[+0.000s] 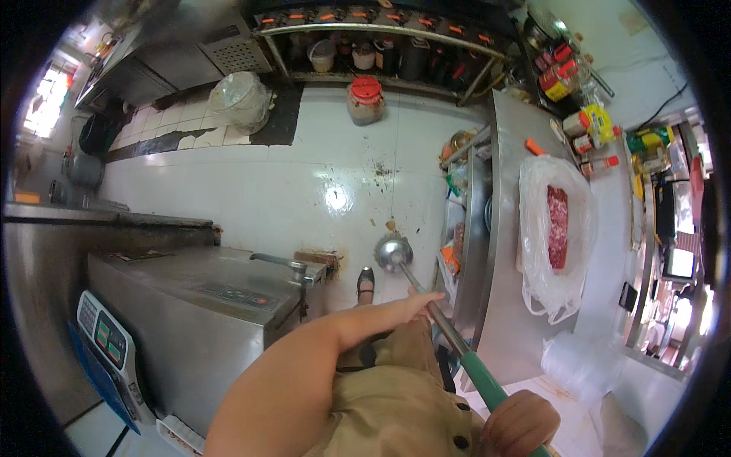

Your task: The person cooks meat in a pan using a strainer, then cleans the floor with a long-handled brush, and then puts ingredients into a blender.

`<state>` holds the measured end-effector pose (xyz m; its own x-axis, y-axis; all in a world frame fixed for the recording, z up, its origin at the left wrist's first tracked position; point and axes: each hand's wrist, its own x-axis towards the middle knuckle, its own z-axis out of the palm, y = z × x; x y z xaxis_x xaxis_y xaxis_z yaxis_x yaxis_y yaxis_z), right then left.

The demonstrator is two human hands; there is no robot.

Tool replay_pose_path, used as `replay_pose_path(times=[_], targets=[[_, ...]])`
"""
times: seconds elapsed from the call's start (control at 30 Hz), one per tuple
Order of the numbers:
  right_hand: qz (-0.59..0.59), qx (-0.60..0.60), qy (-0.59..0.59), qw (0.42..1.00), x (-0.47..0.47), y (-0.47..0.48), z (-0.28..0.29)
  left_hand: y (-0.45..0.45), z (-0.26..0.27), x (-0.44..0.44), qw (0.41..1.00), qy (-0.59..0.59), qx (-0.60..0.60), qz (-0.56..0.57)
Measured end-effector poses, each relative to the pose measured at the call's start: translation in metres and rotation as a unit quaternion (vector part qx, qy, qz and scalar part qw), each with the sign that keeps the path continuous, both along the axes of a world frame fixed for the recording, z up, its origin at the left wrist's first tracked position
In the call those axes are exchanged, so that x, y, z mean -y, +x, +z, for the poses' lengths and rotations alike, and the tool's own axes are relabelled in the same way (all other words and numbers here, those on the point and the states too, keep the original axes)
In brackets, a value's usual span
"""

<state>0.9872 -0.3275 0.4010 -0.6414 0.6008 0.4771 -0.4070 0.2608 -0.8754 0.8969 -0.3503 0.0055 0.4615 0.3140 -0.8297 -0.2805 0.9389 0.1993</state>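
Observation:
A mop with a round metal head (395, 253) and a long metal pole (447, 327) slants across the lower middle of the head view. Its grey fringe rests on the white tiled floor (257, 180), beside some dark and brown debris (391, 225). Partway down the pole, my left hand (420, 304) is closed around the metal. Higher up, near my body, my right hand (522, 421) grips the green handle sleeve (482, 378). My black shoe (365, 280) shows just left of the mop head.
At left stands a steel cabinet (188, 308) with a projecting handle (271, 260) and a scale (105, 331). The steel counter (505, 285) at right holds bagged meat (557, 228). A red-lidded jar (366, 101) and a lined bucket (240, 103) stand ahead, before a low shelf (394, 85).

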Motion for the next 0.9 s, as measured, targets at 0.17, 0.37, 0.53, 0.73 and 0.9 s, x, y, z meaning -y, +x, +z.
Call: replay_pose_path(times=[0.17,0.37,0.53,0.73,0.9], targets=[[0.166,-0.045,0.053,0.984,-0.048,-0.041,0.047,-0.053,-0.087,-0.066,0.946,0.061,-0.264,0.177],[0.333,-0.114,0.092,0.931,-0.080,-0.086,0.087,-0.142,-0.048,-0.108,0.915,0.037,0.080,0.395],[0.370,-0.107,0.117,0.915,-0.125,-0.117,0.098,-0.185,0.015,-0.156,0.941,-0.067,-0.049,0.329],[0.325,-0.094,0.102,0.936,-0.225,-0.153,0.086,-0.185,0.053,-0.219,0.842,-0.160,0.124,0.500],[0.335,-0.123,0.114,0.927,-0.330,-0.182,0.080,-0.202,0.052,-0.304,0.862,-0.139,0.072,0.482]])
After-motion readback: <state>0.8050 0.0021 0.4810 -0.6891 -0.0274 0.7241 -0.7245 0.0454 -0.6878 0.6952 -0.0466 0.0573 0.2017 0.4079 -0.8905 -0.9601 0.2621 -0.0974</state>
